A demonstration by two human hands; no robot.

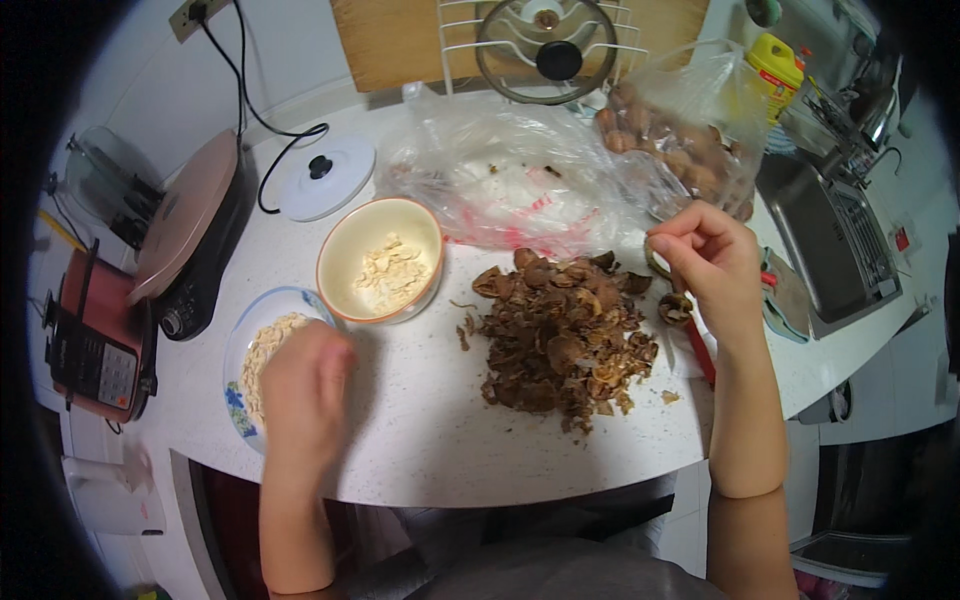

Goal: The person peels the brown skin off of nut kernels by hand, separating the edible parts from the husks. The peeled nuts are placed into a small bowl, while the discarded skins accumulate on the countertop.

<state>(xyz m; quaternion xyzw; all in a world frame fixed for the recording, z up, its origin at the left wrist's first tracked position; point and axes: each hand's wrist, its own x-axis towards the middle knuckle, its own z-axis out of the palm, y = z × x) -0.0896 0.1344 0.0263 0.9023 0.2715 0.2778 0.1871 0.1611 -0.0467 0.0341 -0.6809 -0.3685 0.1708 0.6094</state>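
My left hand point(307, 382), slightly blurred, is over the right side of a flower-rimmed plate point(238, 409) of pale nut pieces point(271, 337); whether it holds anything cannot be told. Right of the plate stands a cream bowl with an orange rim point(328, 292), with more pale pieces point(390, 274) inside. My right hand point(705, 259) is raised right of a heap of brown walnut shells point(566, 330), thumb and forefinger pinched together near a small greenish-brown curved thing point(657, 260). Whether they grip it is unclear. An open walnut shell point(675, 308) lies just below those fingers.
Behind the heap lie a crumpled plastic bag point(525, 180) and a clear bag of whole walnuts point(675, 150). A white lid point(326, 180), an electric pan point(195, 217) and a red cooker point(101, 337) are at left. A sink point(817, 240), a cloth point(786, 296) and a yellow bottle point(776, 71) are at right.
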